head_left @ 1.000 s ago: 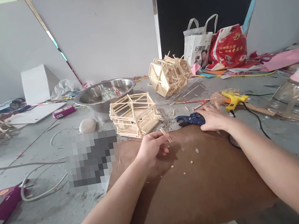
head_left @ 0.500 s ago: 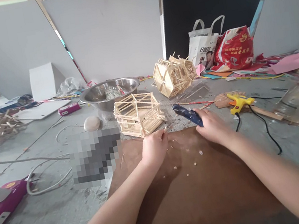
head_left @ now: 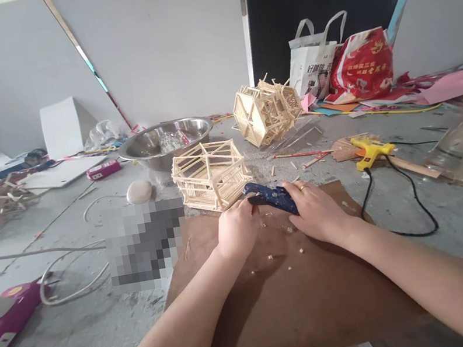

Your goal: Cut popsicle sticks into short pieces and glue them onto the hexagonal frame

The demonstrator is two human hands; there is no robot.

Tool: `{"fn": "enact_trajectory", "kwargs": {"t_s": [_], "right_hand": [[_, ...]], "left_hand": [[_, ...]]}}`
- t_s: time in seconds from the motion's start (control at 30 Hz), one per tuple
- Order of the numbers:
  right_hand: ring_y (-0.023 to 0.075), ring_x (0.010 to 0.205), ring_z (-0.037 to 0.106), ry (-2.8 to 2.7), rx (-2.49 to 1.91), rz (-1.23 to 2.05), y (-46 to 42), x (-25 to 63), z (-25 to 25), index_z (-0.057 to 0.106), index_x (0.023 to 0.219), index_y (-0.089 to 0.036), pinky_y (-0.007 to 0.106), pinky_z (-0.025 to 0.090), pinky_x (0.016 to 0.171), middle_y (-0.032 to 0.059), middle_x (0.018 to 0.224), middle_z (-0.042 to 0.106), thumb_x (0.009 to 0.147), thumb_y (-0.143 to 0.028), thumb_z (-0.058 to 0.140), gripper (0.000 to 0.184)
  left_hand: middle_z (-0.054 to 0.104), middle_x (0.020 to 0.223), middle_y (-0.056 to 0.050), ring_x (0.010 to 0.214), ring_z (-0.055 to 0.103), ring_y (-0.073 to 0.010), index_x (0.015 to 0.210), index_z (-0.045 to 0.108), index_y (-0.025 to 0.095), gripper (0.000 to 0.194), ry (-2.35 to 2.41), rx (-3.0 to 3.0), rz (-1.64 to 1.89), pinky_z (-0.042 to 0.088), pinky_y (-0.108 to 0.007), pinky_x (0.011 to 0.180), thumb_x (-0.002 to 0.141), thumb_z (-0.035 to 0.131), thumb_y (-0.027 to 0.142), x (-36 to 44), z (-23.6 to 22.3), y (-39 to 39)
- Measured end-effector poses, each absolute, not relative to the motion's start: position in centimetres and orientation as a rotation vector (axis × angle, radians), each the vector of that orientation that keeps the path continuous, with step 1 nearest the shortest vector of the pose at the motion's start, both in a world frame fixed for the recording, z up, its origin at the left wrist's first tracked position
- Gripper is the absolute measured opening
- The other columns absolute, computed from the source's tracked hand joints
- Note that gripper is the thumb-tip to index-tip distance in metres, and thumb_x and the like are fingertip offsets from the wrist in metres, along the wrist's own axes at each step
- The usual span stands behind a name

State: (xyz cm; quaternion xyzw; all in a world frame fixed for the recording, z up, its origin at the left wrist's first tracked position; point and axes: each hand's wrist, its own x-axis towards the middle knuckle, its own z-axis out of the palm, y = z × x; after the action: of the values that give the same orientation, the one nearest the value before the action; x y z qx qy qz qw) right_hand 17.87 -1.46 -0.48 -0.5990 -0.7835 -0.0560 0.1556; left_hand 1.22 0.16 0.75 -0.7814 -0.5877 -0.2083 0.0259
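Since the earlier frame the right hand (head_left: pixel 315 212) has swung the blue tool (head_left: pixel 278 200) leftward, so its nose now meets the left hand's fingertips; the left hand (head_left: pixel 239 228) has barely shifted over the brown mat (head_left: pixel 323 294). With the tool's nose so close, a squeeze could nip those fingertips, or a loosely held piece could twist or spring away; an outward swing might also knock the stick frame (head_left: pixel 211 180) just beyond. The right grip is wrapped around the tool's handles. The left grip is pressed together, apparently pinching a wooden stick (head_left: pixel 254 195) at the nose, mostly hidden; whether the tool's jaws have closed, I cannot tell.
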Motion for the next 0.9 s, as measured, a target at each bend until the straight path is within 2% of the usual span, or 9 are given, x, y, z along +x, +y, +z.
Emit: {"fn": "enact_trajectory", "kwargs": {"t_s": [0.37,0.9], "right_hand": [[0.024,0.096,0.045,-2.25,-1.71,-0.197,-1.7,17.72,-0.09,0.038,0.114,-0.01,0.033,0.035,0.077,0.0141,0.102,0.051,0.067,-0.021,0.044,0.049],[0.0214,0.079,0.053,-2.278,-1.792,-0.183,-1.36,17.96,0.13,0.045,0.095,-0.011,0.028,0.037,0.066,0.012,0.084,0.057,0.07,-0.022,0.042,0.028]], "left_hand": [[0.06,0.061,-0.004,0.056,0.053,-0.0122,0.062,0.058,0.016,0.025,-1.77,-2.45,-0.693,0.033,-0.021,0.053,0.075,0.038,0.024,1.31,0.73,0.02],[0.06,0.058,-0.002,0.052,0.051,-0.01,0.059,0.058,0.017,0.024,-1.755,-2.457,-0.712,0.033,-0.019,0.052,0.074,0.04,0.023,1.41,0.71,0.14]]}}
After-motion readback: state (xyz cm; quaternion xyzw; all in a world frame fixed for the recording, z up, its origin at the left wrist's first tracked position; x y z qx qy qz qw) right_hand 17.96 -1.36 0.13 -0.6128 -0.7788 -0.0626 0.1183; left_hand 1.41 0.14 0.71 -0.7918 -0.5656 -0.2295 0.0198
